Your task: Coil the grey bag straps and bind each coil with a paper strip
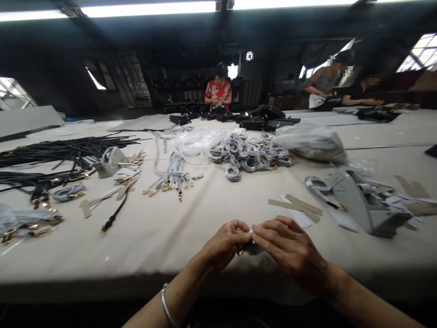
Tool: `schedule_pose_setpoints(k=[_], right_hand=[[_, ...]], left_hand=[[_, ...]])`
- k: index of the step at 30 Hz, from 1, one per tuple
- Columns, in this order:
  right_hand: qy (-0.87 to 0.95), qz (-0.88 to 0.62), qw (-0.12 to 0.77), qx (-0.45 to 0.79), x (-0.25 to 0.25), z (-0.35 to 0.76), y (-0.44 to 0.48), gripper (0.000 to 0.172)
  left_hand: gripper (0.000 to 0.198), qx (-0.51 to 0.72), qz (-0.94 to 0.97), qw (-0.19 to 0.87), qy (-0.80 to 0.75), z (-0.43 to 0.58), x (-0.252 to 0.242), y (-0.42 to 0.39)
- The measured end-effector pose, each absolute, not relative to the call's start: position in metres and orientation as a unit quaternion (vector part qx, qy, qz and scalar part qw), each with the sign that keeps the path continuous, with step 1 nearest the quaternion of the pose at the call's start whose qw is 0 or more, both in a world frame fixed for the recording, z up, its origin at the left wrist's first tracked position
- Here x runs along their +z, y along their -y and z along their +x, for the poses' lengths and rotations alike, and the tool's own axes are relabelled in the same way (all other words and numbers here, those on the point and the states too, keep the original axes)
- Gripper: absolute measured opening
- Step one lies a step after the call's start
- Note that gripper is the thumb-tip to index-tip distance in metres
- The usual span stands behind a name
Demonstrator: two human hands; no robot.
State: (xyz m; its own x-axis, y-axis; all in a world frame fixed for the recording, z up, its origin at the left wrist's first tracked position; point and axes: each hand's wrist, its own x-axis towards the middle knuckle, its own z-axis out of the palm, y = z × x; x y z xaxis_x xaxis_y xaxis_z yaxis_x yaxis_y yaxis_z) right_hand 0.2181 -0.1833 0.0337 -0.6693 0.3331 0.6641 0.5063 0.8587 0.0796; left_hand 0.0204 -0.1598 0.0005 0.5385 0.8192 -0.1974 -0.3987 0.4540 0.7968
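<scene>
Grey strap [254, 248], seemingly gold-tipped, between left hand [225, 243] and right hand [287, 248].

Grey strap bundle [254, 248], gold clasp [241, 251], between left hand [225, 243], right hand [288, 250].

Lighting entry: I am logging overhead fluorescent tubes [143, 8] glaring far ahead of the left hand [225, 243] and right hand [290, 250], windows [418, 53] overexposing beyond the right hand, shadow darkening the table edge [102, 284] just below both hands, and lens distortion bowing the frame's outer edges.
</scene>
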Motion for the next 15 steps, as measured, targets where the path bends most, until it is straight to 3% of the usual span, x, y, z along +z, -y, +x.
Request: schedule_pose_setpoints(k=[7,11,15], right_hand=[[0.844,-0.308,0.408,-0.159,0.04,0.258,0.194,0.026],[0.645,-0.55,0.502,-0.171,0.047,0.361,0.198,0.021],[0.379,-0.77,0.513,0.022,0.042,0.476,0.184,0.022]], left_hand=[[0.039,0.39,0.376,0.786,-0.297,0.062,-0.002,0.145],[0.041,0.414,0.379,0.758,-0.333,0.075,0.0,0.132],[0.04,0.422,0.369,0.755,-0.34,0.087,0.003,0.127]])
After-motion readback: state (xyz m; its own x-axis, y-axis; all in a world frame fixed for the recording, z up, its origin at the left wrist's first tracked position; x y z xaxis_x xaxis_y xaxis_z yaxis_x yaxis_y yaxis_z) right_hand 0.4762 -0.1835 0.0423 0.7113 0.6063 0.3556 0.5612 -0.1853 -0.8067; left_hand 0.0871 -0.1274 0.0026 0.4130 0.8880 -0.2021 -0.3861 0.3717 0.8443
